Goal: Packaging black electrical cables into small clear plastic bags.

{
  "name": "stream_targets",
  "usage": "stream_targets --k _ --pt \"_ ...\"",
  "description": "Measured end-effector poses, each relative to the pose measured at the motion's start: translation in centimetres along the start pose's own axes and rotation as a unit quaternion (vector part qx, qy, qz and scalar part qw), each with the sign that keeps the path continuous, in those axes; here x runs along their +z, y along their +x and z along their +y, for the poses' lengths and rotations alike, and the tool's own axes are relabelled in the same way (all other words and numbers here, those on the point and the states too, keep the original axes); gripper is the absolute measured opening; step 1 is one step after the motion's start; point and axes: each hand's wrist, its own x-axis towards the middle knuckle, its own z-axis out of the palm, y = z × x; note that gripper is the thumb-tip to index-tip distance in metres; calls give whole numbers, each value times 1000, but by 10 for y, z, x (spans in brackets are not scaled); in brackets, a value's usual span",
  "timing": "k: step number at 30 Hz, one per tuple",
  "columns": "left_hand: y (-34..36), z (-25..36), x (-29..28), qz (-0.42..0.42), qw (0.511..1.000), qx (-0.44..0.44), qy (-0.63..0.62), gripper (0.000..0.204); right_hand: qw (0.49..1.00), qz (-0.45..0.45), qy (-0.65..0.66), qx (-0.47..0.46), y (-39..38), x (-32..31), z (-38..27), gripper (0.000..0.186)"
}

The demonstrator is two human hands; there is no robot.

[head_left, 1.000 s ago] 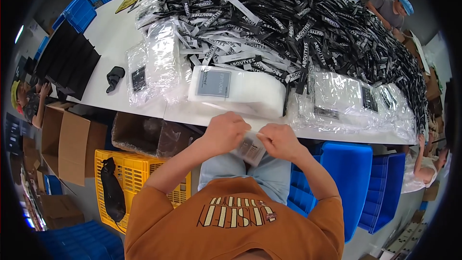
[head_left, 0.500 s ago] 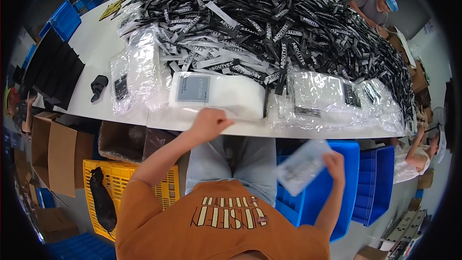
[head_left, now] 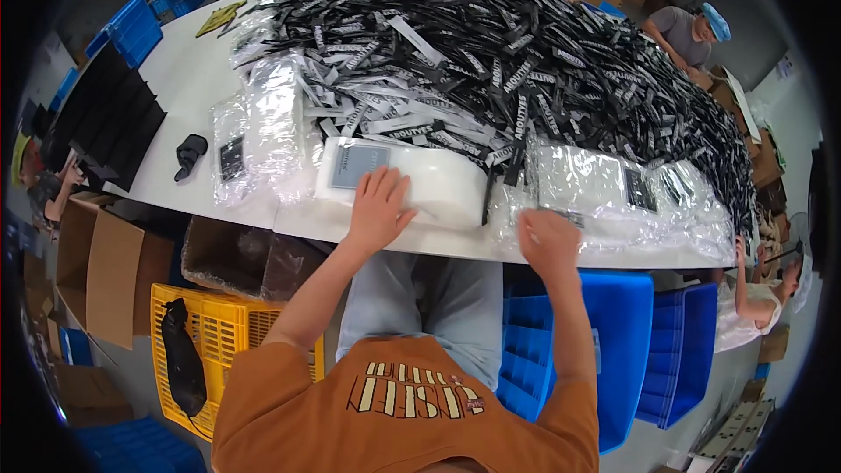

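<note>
My left hand [head_left: 380, 208] lies with its fingers stretched out on the near left part of a stack of frosted white plastic bags [head_left: 442, 188]. A grey-blue printed panel [head_left: 357, 164] on the top bag is partly under its fingertips. My right hand [head_left: 550, 241] is curled closed at the table's front edge, just right of the stack. It is beside clear-wrapped bag packs [head_left: 591, 175]; whatever its fingers may hold is hidden. Behind the stack rises a large heap of black and white printed fabric strips [head_left: 455, 52].
More clear-wrapped packs [head_left: 273, 114] and a black tape-like roll [head_left: 190, 156] lie left on the white table [head_left: 175, 79]. Blue crates [head_left: 626, 324] stand below at right; a yellow crate [head_left: 228, 333] and cardboard boxes [head_left: 114, 271] at left. Other people work around the table.
My right hand has left the blue crate, no longer holding the frosted bag, and risen to the table edge. My left hand has opened and settled on the stack.
</note>
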Motion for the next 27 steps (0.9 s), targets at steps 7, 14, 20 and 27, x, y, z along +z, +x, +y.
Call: stream_targets --k 7,14,20,27 --pt "-14 -5 11 14 1000 17 -6 50 956 -237 -146 92 44 116 23 29" --pt "-15 -9 4 11 1000 8 -19 49 865 19 438 245 66 107 -10 21" --pt "-11 -9 4 14 1000 11 -24 50 998 -14 9 -60 163 144 -37 15" --pt "-17 -12 7 37 999 7 -27 46 979 148 24 -142 164 120 -42 7"
